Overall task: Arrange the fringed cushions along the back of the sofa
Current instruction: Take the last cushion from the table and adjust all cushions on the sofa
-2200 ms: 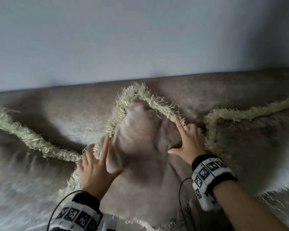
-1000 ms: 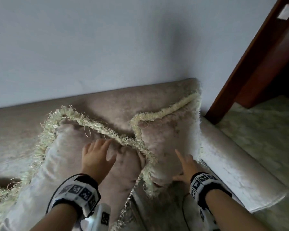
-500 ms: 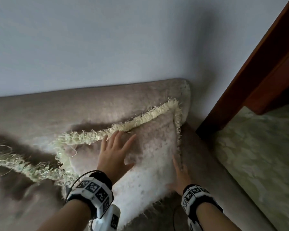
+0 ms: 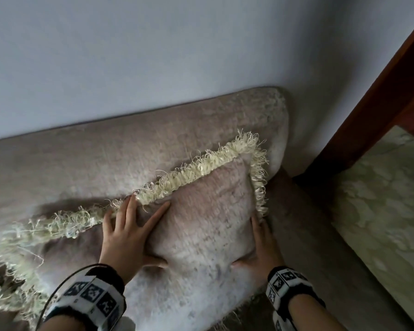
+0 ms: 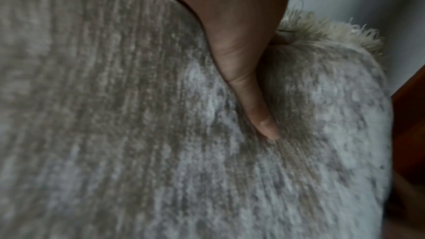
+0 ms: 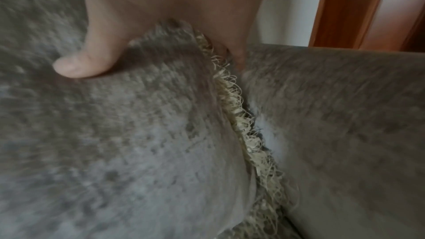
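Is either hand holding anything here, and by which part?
The right hand grips the fringed cushion by its right edge; the left hand presses flat on its face.

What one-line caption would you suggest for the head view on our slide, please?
Both hands, left hand and right hand, press a fringed cushion against the sofa back.

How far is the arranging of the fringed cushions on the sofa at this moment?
Done, apparently: the beige velvet cushion with cream fringe leans on the sofa back at its end. In hand: the left hand presses its face, and the right hand holds its side edge. Left: a second fringed cushion lies lower, partly under the first, not yet upright.
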`<action>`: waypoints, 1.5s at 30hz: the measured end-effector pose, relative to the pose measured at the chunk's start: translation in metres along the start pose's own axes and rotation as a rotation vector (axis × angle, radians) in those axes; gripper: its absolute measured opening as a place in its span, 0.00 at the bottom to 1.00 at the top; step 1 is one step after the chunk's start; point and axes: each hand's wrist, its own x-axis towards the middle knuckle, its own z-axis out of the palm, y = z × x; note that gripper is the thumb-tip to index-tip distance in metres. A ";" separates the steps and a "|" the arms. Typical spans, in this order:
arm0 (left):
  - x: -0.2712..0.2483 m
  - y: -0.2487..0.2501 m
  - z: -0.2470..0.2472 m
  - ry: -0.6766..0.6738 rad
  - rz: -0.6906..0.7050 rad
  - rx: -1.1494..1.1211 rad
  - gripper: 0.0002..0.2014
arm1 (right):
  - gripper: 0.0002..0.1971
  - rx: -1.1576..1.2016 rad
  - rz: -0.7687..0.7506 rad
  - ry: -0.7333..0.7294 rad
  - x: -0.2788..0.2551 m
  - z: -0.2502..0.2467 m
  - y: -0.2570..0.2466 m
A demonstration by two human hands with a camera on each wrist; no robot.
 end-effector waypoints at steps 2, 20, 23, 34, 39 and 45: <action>0.003 -0.003 0.004 0.026 0.003 0.017 0.59 | 0.72 0.025 0.000 -0.017 0.015 0.003 0.006; -0.035 0.032 -0.059 0.072 -0.157 -0.096 0.58 | 0.68 0.261 -0.005 0.107 -0.045 -0.020 -0.011; -0.046 0.041 -0.083 0.107 -0.246 -0.149 0.57 | 0.69 0.164 -0.081 0.146 -0.051 -0.062 -0.026; -0.087 0.026 -0.075 -0.001 -0.565 -0.204 0.57 | 0.66 -0.477 -0.210 0.065 -0.014 -0.108 -0.118; -0.085 0.011 -0.045 -0.178 -0.444 -0.131 0.64 | 0.70 -0.371 -0.163 0.001 -0.002 -0.038 -0.111; -0.075 0.010 -0.015 -0.190 -0.401 -0.136 0.72 | 0.73 -0.449 -0.149 -0.006 0.018 -0.036 -0.112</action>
